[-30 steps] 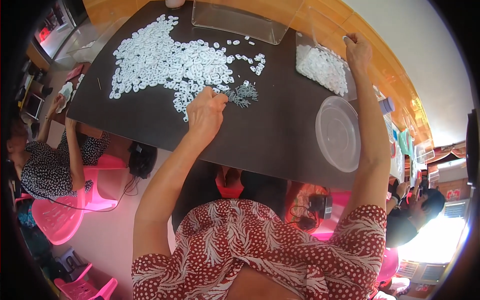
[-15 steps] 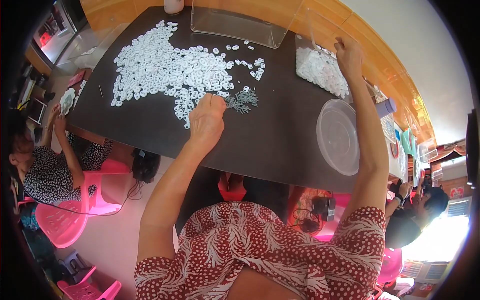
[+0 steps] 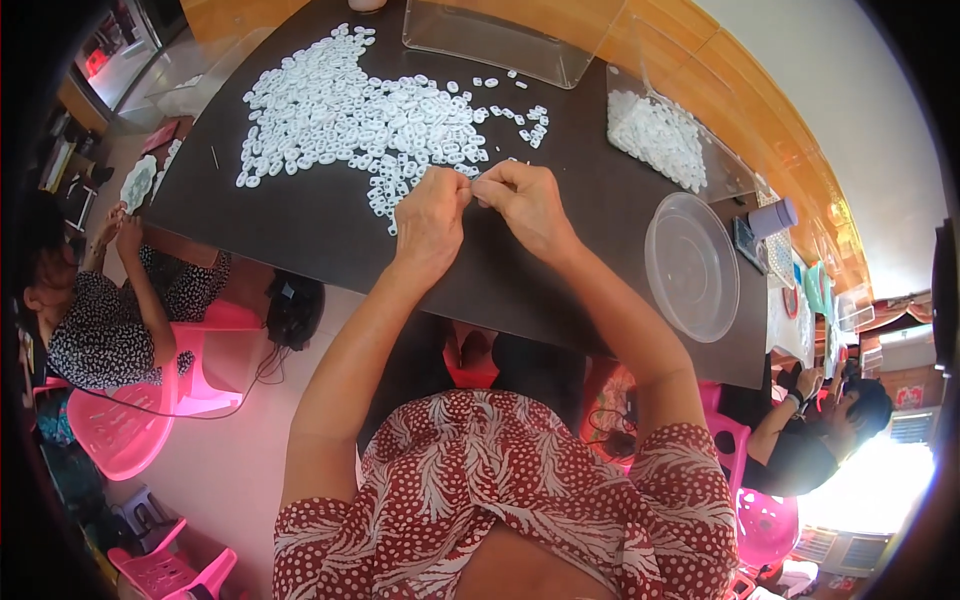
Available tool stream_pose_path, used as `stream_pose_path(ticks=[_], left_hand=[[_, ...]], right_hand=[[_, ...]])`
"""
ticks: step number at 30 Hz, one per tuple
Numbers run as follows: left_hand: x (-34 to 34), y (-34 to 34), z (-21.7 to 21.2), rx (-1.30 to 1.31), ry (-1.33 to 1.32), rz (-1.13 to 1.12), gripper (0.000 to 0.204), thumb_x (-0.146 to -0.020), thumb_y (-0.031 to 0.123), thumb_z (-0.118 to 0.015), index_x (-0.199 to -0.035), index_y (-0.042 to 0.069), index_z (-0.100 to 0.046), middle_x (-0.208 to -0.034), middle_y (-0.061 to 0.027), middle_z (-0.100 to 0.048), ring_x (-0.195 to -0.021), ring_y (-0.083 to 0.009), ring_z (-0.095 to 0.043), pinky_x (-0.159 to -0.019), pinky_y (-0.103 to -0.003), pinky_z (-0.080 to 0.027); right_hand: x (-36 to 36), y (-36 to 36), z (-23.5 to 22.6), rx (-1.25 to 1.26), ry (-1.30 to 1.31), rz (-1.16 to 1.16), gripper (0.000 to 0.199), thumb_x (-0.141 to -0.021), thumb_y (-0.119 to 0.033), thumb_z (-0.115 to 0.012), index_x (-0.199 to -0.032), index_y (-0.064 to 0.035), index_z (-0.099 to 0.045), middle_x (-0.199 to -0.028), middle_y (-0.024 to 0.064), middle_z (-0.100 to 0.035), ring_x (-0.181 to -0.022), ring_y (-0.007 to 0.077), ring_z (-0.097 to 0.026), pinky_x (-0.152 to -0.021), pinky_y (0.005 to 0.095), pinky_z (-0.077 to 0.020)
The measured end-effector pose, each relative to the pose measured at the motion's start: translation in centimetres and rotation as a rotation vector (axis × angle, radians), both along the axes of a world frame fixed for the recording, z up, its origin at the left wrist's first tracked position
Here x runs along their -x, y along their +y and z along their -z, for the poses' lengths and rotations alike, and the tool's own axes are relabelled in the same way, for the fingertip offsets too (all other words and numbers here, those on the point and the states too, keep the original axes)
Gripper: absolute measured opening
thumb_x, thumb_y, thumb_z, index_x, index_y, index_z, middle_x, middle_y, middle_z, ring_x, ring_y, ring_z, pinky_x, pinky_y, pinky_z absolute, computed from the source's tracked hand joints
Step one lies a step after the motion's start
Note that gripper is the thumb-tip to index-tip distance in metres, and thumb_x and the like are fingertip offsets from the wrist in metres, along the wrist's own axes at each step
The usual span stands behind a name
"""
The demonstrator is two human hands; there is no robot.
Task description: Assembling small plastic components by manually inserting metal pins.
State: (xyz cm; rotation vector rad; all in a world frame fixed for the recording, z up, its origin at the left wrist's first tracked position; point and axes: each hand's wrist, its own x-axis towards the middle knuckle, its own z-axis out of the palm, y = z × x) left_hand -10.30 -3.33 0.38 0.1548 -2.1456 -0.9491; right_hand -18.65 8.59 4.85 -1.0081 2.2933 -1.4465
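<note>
My left hand (image 3: 430,222) is closed in a pinch just above the dark table (image 3: 590,240), at the near edge of a spread of small white oval pieces with holes (image 3: 350,115). Fingertip to fingertip with it, my right hand (image 3: 527,205) pinches too. Whatever lies between the fingers is too small or too hidden to make out. My hands cover the spot where small grey pins lay earlier. A clear box (image 3: 655,138) at the back right contains many similar white pieces.
An open clear box (image 3: 490,48) stands at the table's back. A round clear lid (image 3: 693,268), a lavender cup (image 3: 773,217) and a phone (image 3: 749,246) sit on the right. A thin metal rod (image 3: 214,157) lies at left. One person (image 3: 105,335) sits left, another (image 3: 800,440) right.
My right hand has come down and left from the clear box of white pieces to meet my left hand. My left hand stays by the white pieces, still pinched.
</note>
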Motion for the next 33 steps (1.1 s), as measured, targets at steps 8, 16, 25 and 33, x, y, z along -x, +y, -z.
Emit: stream_pose_path(ticks=[8, 16, 25, 33], left_hand=[[-0.3, -0.4, 0.2, -0.054, 0.065, 0.025, 0.005, -0.080, 0.004, -0.057, -0.082, 0.005, -0.052, -0.076, -0.0117, -0.056, -0.068, -0.0302, -0.058, -0.058, -0.039, -0.045], [-0.6, -0.7, -0.2, -0.385, -0.130, 0.113, 0.017, -0.087, 0.020, -0.056, -0.085, 0.003, -0.057, -0.076, -0.0137, -0.060, -0.070, -0.0302, -0.060, -0.063, -0.038, -0.046], [-0.3, -0.6, 0.1, -0.358, -0.164, 0.118, 0.023, -0.089, 0.025, -0.053, -0.087, 0.003, -0.057, -0.077, -0.0147, -0.060, -0.072, -0.0316, -0.060, -0.064, -0.039, -0.045], [-0.1, -0.6, 0.3, -0.246, -0.148, 0.072, 0.023, -0.090, 0.026, -0.051, -0.087, 0.004, -0.056, -0.079, -0.0153, -0.059, -0.074, -0.0333, -0.059, -0.066, -0.042, -0.045]], right_hand=[[-0.8, -0.3, -0.6, 0.056, -0.238, -0.002, 0.012, -0.080, -0.008, -0.062, -0.076, 0.0035, -0.062, -0.068, 0.0037, -0.061, -0.062, 0.0072, -0.052, -0.055, 0.0214, -0.0415], [-1.3, 0.0, -0.1, 0.108, -0.204, 0.000, 0.012, -0.079, -0.006, -0.062, -0.079, 0.0056, -0.062, -0.070, 0.0047, -0.061, -0.064, 0.0078, -0.054, -0.057, 0.0233, -0.0440], [-1.6, 0.2, -0.1, -0.042, 0.088, 0.019, 0.013, -0.079, -0.008, -0.063, -0.084, 0.0036, -0.062, -0.072, 0.0094, -0.062, -0.065, 0.0112, -0.056, -0.060, 0.0272, -0.0462], [-1.3, 0.2, 0.3, 0.082, -0.196, 0.023, 0.012, -0.081, -0.006, -0.063, -0.086, 0.0049, -0.060, -0.078, 0.0037, -0.061, -0.070, 0.0069, -0.055, -0.062, 0.0204, -0.0444]])
